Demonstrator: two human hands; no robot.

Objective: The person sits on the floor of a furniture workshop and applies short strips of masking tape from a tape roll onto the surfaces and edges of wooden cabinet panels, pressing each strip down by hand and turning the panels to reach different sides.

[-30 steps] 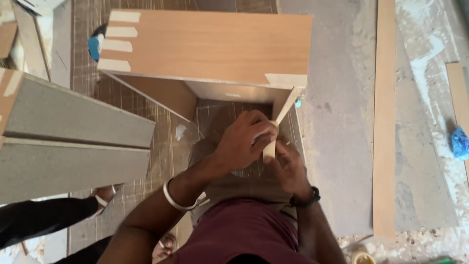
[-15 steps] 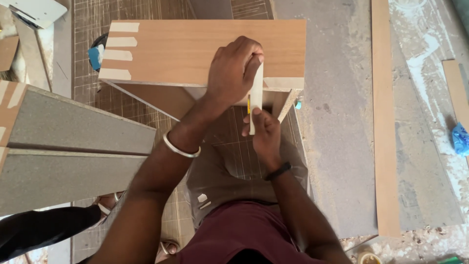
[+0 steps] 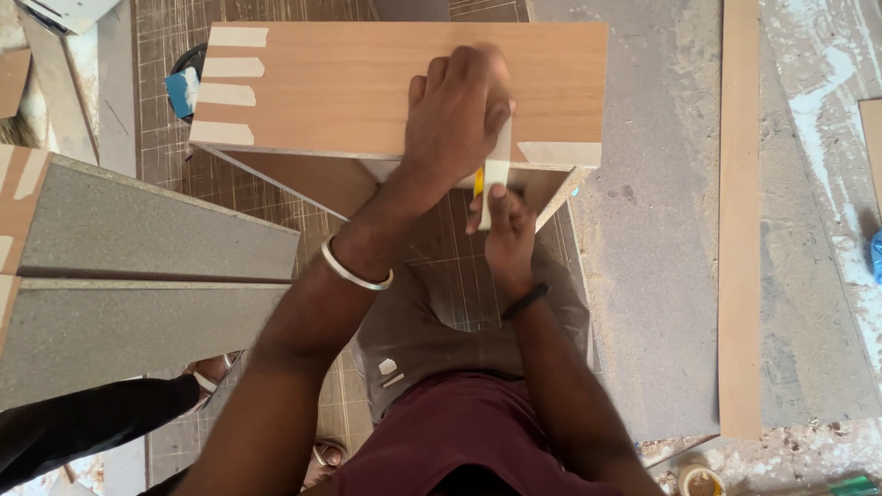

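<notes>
Silver bangle [image 3: 356,272]; black wristband [image 3: 525,301]; maroon shirt [image 3: 459,432]
</notes>
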